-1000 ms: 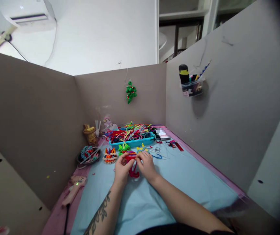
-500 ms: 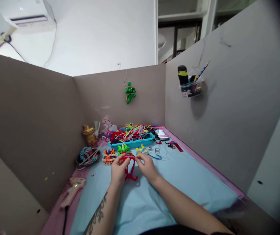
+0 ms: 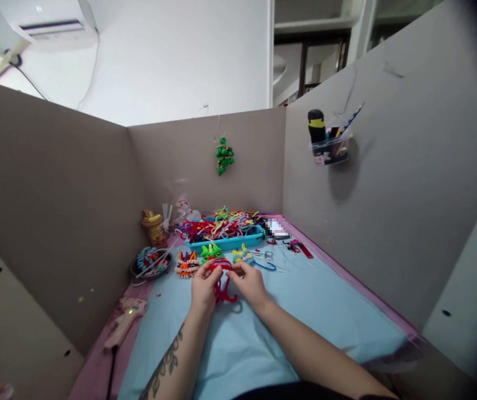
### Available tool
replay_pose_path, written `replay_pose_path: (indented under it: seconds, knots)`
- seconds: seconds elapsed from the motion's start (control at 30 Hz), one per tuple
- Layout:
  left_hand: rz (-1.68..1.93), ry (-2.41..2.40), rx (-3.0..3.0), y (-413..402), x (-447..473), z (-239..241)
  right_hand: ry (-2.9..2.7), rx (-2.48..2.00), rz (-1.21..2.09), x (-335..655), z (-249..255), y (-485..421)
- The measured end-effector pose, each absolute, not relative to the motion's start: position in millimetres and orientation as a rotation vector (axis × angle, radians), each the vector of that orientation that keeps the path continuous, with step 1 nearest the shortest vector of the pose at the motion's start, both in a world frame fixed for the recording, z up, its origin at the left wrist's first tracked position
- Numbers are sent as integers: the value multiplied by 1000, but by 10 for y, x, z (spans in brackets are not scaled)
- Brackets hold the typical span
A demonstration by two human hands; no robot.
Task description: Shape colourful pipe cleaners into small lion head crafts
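Observation:
Between my hands is a piece worked from red pipe cleaners (image 3: 222, 262), with thin stripes of other colours across its top. Loose red ends dangle below it, above the blue cloth. My left hand (image 3: 203, 286) is closed on its left side, thumb against the fingers. On the right edge, my right hand (image 3: 250, 283) pinches the same piece with thumb and fingertips. Just behind stand a green pipe-cleaner figure (image 3: 210, 251), an orange and cream one (image 3: 186, 265), and a yellow and blue one (image 3: 242, 255). My fingers cover part of the held piece.
A blue tray (image 3: 230, 243) heaped with pipe cleaners stands at the back. Scissors (image 3: 268, 255) lie to the right, near a phone-like blurred item (image 3: 277, 228). At left are a dark bowl (image 3: 167, 270) and a pink glue gun (image 3: 124, 328). Grey panels (image 3: 205, 189) enclose the table.
My right hand has come slightly left, closer to my left hand, and the red piece sits more tightly between them. The whole view has shifted a little.

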State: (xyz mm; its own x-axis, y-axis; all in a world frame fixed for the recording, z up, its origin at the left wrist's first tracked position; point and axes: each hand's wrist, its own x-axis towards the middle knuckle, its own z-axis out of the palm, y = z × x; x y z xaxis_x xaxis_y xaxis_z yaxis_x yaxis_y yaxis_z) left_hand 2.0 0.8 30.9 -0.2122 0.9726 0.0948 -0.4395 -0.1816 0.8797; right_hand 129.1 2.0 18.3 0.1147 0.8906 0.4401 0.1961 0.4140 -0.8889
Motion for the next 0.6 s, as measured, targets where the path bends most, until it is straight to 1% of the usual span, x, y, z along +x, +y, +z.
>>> replay_pose_path:
  seconds: [0.17,0.37,0.47,0.6]
  knots:
    - [1640,906,890,-56,116,338,-1366,-1151,510,1224,140,67]
    - [1657,1006,1008,-107,162,364,-1387,-1217,492,1267,105,131]
    - [1658,1055,1104,-102,121,368,-1330,-1199,614,1297,99,155]
    - [1657,1090,1213,-74,55,356,-1231,-1118,984,1351,127,165]
